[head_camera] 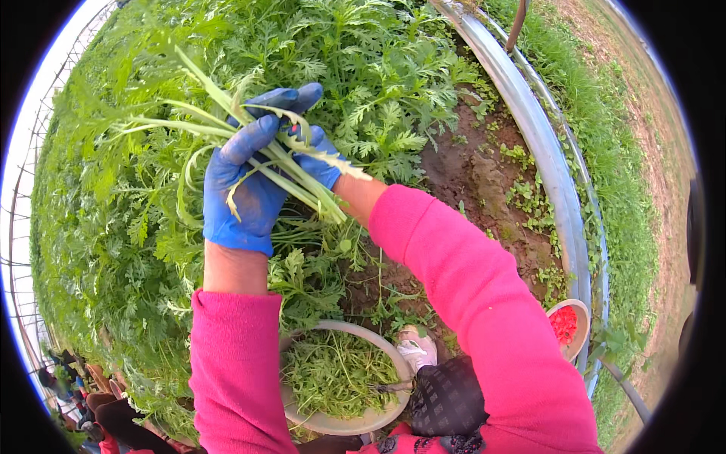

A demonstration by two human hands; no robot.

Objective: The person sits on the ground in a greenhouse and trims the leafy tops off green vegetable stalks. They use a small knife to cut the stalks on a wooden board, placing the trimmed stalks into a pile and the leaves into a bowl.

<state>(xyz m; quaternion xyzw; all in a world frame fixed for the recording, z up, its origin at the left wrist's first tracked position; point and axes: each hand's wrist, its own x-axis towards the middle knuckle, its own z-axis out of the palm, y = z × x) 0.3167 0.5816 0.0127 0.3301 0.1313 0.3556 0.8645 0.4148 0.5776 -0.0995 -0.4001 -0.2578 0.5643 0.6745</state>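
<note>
My left hand (244, 187), in a blue glove, grips a bunch of leafy green stems (295, 176), which look like garland chrysanthemum. The cut ends point toward my right forearm, and the leafy tops spread to the upper left. Behind the bunch is my right hand (317, 153), also gloved in blue. The stems partly hide its fingers, so its grip is unclear. A small red bit (294, 129) shows between the hands. Beneath both hands, the same kind of leafy plants (363, 108) grow densely.
A pale basin (340, 425) of loose greens stands by my shoe (417, 349), with a slim stick-like object (394, 387) across its rim. A bowl (579, 318) on the right holds small red items. A metal rail (527, 108) borders the bed. Other people (116, 417) are at lower left.
</note>
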